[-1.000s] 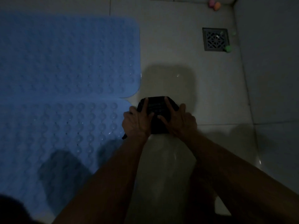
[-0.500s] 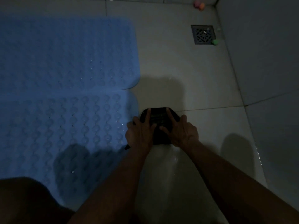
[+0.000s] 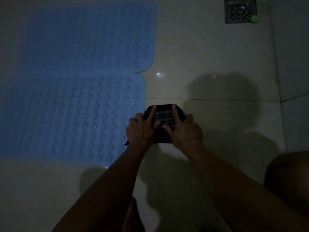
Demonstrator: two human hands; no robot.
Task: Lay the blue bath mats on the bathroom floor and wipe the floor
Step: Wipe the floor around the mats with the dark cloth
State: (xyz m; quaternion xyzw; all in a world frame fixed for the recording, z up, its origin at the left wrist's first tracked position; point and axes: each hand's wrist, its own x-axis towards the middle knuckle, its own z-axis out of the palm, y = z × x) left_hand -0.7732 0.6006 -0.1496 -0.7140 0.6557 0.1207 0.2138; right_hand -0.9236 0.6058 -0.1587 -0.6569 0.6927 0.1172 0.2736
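Two blue bath mats lie flat side by side on the pale tiled floor: the far mat and the near mat, both bumpy and dotted with water drops. Just right of the near mat's edge a dark striped cloth is folded on the floor. My left hand and my right hand press down on it side by side, fingers spread over its top. The room is dim.
A square metal floor drain sits at the far right with a small green object at its corner. A tiled wall rises along the right. My knee shows at lower right.
My hands have drawn the cloth toward me along the mats' right edge, from beside the seam between the mats to beside the near mat. The view has shifted with them.
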